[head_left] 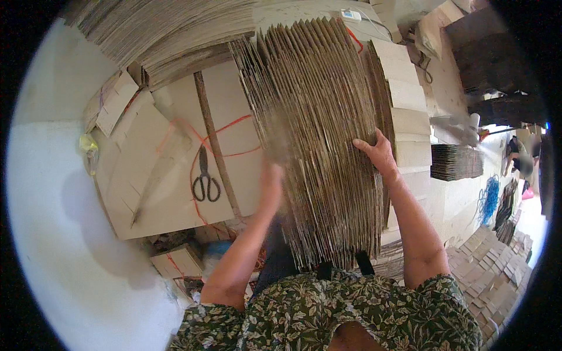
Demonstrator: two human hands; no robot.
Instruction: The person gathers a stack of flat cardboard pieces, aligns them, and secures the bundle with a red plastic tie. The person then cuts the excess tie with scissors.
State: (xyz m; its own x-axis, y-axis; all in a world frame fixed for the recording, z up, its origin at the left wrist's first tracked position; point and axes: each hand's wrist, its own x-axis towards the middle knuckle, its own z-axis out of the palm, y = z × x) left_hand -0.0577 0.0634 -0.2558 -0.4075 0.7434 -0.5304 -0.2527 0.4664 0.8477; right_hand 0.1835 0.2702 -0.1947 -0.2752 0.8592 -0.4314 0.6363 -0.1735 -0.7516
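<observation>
A long stack of brown corrugated cardboard sheets [322, 128], standing on edge and packed side by side, lies in front of me. My right hand [379, 153] rests against its right side, the thumb stretched out over the sheets' upper edges and apart from the fingers. At the left side of the stack, my left hand [272, 169] is smeared by motion, so its fingers cannot be made out. Black-handled scissors [206, 178] lie to the left on a flat cardboard surface [161, 199]. A red string [234, 121] loops across that surface near them.
More stacked cardboard [170, 35] lies at the far left. Overlapping pale cardboard pieces [408, 93] line the right side. Further right are a smaller cardboard stack [456, 162] and blue string [488, 199]. A small white device [350, 15] with a cable sits at the back.
</observation>
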